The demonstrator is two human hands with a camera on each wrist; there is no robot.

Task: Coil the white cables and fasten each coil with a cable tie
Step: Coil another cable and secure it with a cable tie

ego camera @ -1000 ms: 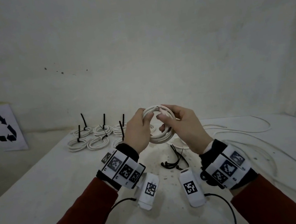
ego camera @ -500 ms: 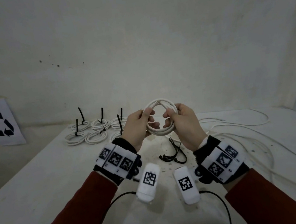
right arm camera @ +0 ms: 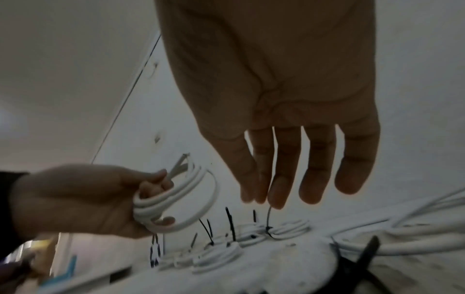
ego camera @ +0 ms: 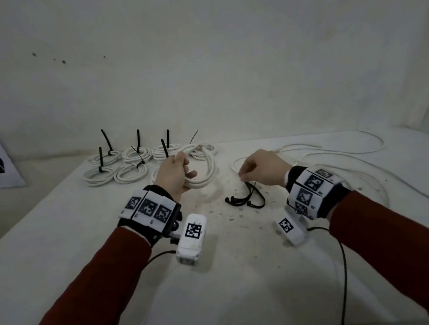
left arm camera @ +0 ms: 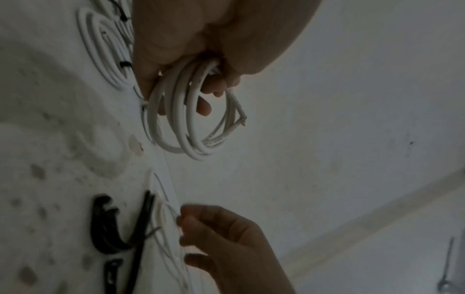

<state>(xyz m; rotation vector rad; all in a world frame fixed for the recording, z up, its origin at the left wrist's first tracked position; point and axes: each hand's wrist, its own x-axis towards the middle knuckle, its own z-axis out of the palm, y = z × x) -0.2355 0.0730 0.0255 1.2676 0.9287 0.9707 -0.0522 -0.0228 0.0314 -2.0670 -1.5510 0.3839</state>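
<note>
The fresh white coil [ego camera: 201, 175] is gripped by the left hand [ego camera: 172, 174] above the table [ego camera: 56, 251], kept from springing loose, while the loose black ties [ego camera: 245, 199] are reached for by the right hand [ego camera: 262, 168], fingers pinching nothing certain; 6 tied coils [ego camera: 115, 167] lie far left.

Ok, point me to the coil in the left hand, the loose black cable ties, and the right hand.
coil [ego camera: 204, 176], head view, on its right-hand loops beyond the fingers.
loose black cable ties [ego camera: 243, 201], head view, on the bundle's middle, on the table.
right hand [ego camera: 262, 168], head view, on the back of the hand.
</note>
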